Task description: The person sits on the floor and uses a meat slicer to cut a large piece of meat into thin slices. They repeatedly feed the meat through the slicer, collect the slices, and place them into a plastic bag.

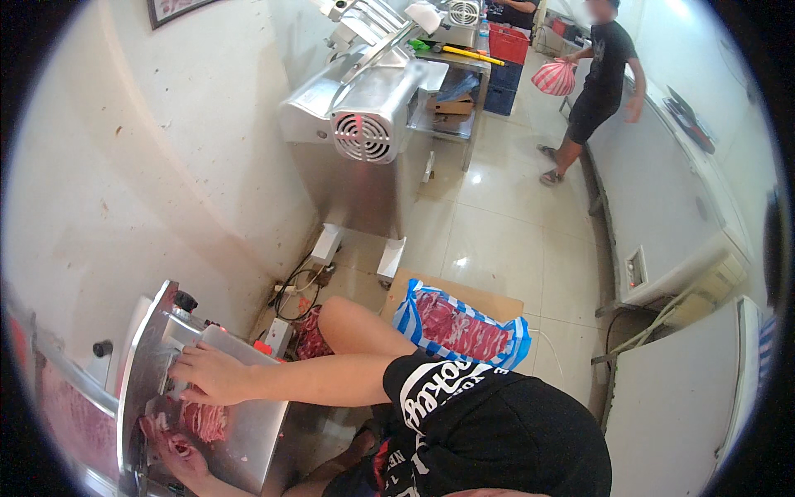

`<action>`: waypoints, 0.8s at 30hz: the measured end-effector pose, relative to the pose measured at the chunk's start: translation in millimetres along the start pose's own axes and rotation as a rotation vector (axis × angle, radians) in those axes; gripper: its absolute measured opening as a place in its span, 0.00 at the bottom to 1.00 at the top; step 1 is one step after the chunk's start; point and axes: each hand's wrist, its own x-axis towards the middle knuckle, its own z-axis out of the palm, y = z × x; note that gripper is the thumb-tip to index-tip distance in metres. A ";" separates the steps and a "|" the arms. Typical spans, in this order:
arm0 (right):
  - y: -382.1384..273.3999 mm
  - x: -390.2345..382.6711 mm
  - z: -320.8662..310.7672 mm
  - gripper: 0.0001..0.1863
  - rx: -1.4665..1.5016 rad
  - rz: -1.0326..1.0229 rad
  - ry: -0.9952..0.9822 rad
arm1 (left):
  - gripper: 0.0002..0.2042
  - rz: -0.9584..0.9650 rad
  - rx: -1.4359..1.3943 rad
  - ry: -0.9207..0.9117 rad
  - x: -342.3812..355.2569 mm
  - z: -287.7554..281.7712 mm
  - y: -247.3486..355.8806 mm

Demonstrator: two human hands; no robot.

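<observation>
Black shirt [513,431] shows near blue-striped bag [517,341] holding meat [455,321]; hands [207,373] [180,454] at slicer [248,427], grip unclear.

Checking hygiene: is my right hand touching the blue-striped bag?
Apart. The head view shows the right hand at the slicer and the blue-striped bag beyond the knee.

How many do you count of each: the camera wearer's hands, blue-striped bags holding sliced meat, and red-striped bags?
Wearer's hands (left hand, right hand): 2
Blue-striped bag holding sliced meat: 1
Red-striped bag: 1
Total: 4
</observation>
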 end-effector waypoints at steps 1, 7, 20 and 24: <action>-14.9 3.8 0.8 0.21 0.085 0.017 0.025 | 0.29 0.068 0.116 -0.003 -27.8 35.8 10.4; -21.1 18.4 -15.3 0.20 0.456 0.349 -0.194 | 0.25 0.013 0.481 -0.123 -41.3 123.6 9.2; 13.8 8.7 -40.0 0.17 -0.182 0.126 -0.149 | 0.14 -0.063 -0.327 0.156 13.8 63.6 24.6; 16.0 6.6 -40.9 0.15 -0.154 0.123 -0.158 | 0.13 -0.076 -0.747 0.021 22.9 67.5 24.5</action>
